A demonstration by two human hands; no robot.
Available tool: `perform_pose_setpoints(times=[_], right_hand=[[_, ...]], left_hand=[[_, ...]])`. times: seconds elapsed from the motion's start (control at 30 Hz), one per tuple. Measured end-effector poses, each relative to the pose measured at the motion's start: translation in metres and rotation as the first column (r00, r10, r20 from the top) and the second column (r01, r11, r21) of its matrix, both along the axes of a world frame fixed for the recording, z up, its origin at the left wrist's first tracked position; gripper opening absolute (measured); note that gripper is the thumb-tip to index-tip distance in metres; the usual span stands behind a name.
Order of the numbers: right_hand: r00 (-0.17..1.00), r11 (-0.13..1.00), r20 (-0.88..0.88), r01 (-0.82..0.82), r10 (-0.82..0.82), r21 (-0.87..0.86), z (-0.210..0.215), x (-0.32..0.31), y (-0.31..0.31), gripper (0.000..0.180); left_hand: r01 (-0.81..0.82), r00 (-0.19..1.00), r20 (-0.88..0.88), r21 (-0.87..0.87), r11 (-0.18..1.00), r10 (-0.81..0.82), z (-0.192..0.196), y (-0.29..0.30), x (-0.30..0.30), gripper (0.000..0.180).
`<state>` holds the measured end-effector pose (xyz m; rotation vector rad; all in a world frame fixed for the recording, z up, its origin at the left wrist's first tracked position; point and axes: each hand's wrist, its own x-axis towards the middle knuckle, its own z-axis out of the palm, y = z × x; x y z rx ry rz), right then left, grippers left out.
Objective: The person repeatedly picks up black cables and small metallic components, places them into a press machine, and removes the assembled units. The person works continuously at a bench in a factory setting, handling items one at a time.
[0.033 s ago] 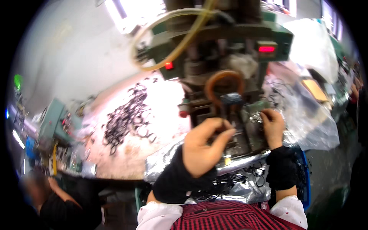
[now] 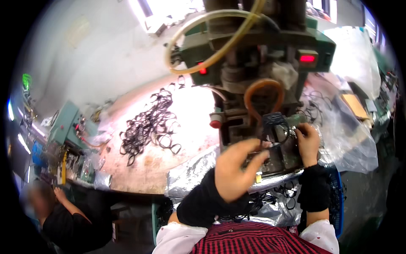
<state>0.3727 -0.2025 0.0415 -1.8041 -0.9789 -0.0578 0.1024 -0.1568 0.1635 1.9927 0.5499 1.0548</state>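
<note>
My left hand (image 2: pixel 234 171) reaches over the press bed with thumb and forefinger pinched at the near left edge of a thin black loop (image 2: pixel 287 137). The loop hangs over the bed, just below a dark textured block (image 2: pixel 274 119). On the right of the bed, my right hand (image 2: pixel 308 144) has its fingers curled together close to the loop's right side; what they hold, if anything, is hidden. The green press (image 2: pixel 319 40) stands right in front of me, with an orange hose loop (image 2: pixel 250 101) above the bed.
Black loops (image 2: pixel 150 120) lie heaped on the table (image 2: pixel 146 175) to the left. Silver foil (image 2: pixel 190 171) lines the front edge. More loops (image 2: pixel 262 203) lie on foil below my hands, near a blue crate (image 2: pixel 338 203). Clear plastic (image 2: pixel 355 144) lies right; another person (image 2: pixel 74 216) sits far left.
The view has shifted, so the press appears further right. My left hand has stayed over the bed, and the black loop between my hands now shows clearly. My right hand stays at the bed's right side.
</note>
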Motion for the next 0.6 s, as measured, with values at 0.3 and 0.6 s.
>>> perform_pose_setpoints(times=[0.3, 0.6], right_hand=[[0.999, 0.997, 0.038, 0.015, -0.018, 0.071, -0.008, -0.007, -0.025, 0.016], [0.995, 0.984, 0.041, 0.085, -0.093, 0.158, -0.006, -0.02, -0.023, 0.011]], left_hand=[[-0.698, 0.69, 0.123, 0.376, 0.609, 0.714, -0.033, 0.128, -0.106, 0.015], [-0.613, 0.295, -0.665, 0.419, 0.67, 0.686, -0.194, 0.306, -0.185, 0.036]])
